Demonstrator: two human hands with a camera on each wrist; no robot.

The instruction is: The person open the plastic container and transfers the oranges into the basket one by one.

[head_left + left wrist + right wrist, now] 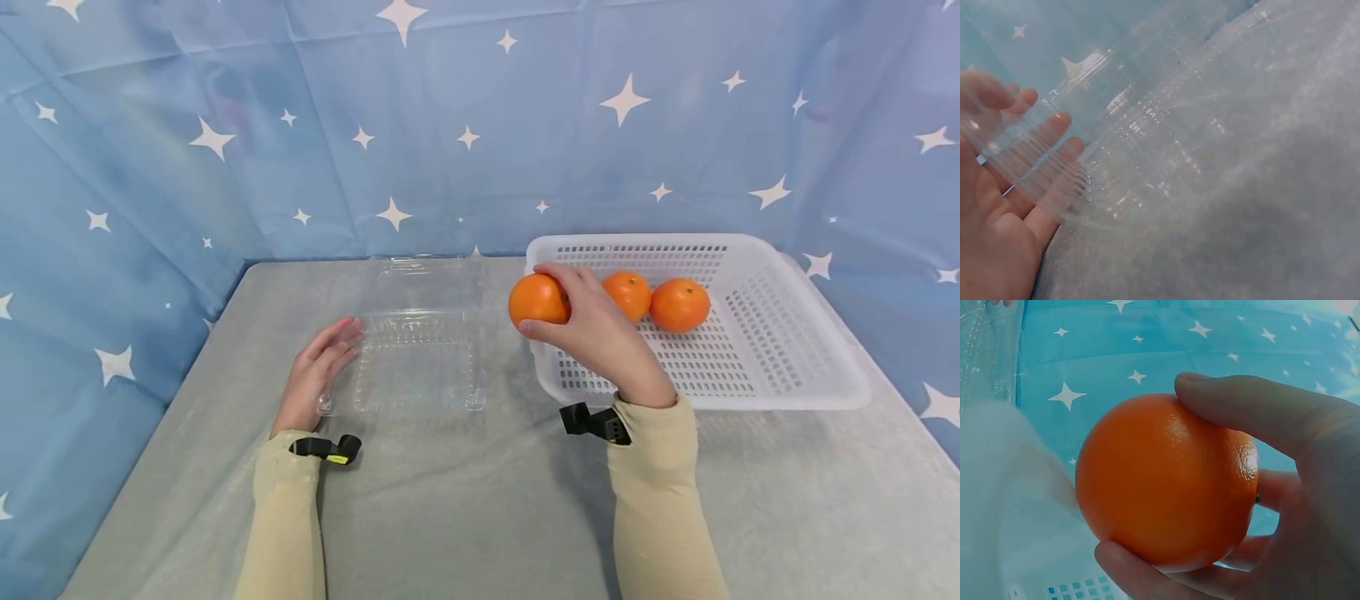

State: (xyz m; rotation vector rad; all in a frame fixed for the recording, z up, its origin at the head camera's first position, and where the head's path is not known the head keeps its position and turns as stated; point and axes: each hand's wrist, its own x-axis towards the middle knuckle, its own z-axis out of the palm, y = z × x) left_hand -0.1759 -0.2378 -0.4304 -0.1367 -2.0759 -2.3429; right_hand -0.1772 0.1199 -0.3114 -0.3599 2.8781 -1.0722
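Observation:
My right hand (pixel 600 333) grips an orange (pixel 537 299) over the left rim of a white perforated basket (pixel 817 358). In the right wrist view the thumb lies along one side of the orange (pixel 1166 481) and the fingers curl round the other. Two more oranges, one (pixel 628 295) beside the other (pixel 680 305), lie in the basket. A clear plastic clamshell box (pixel 416 375) stands lidded-open on the table to the left, its lid (pixel 427 283) folded back. My left hand (pixel 315 375) rests at the box's left side, fingers extended; its fingers (pixel 1054 131) show through the clear wall.
A grey cloth covers the table (pixel 465 517). Behind and to the left hangs a blue curtain (pixel 450 100) with white stars, close to the far edges of the box and basket. A strip of grey table lies between box and basket.

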